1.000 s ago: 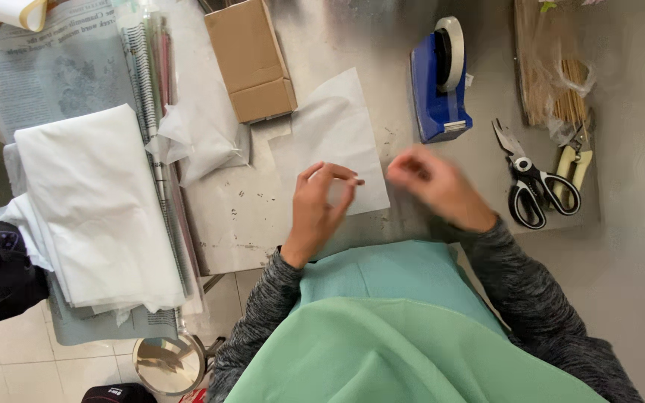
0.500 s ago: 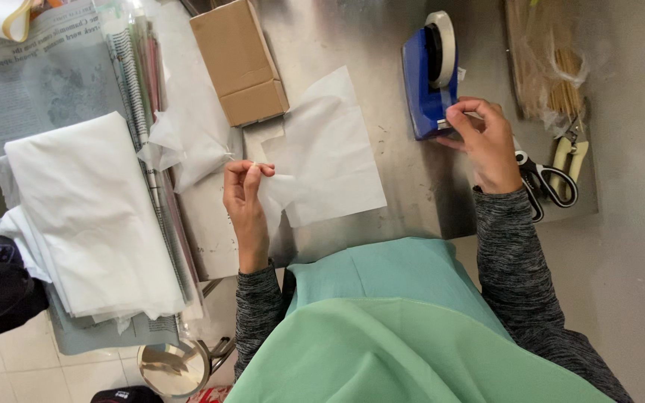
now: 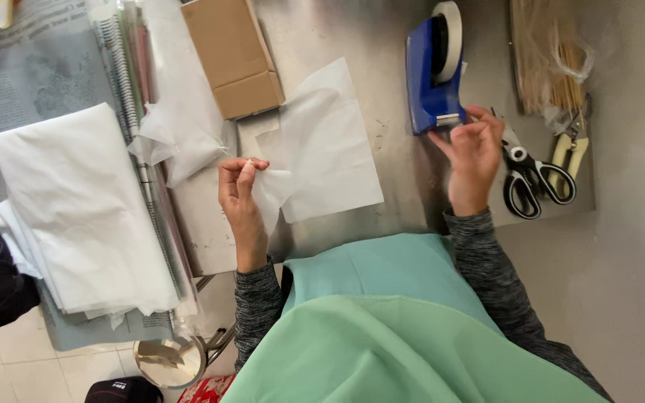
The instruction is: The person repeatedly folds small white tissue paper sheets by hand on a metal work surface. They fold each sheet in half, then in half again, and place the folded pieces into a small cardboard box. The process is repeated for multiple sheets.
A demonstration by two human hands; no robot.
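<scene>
My left hand pinches the left corner of a white tissue paper sheet that lies on the metal table. My right hand is at the front end of a blue tape dispenser with a white tape roll, fingers pinched at its cutter. Whether a strip of tape is between the fingers is too small to tell.
A cardboard box lies beyond the sheet. A stack of white paper and spiral-bound sheets sit at the left. Black-handled scissors, cream-handled shears and a bag of sticks lie at the right. A metal pot stands below the table edge.
My left hand moved left while lifting the sheet's corner. My right hand moved from the sheet to the tape dispenser and now pinches at its cutter.
</scene>
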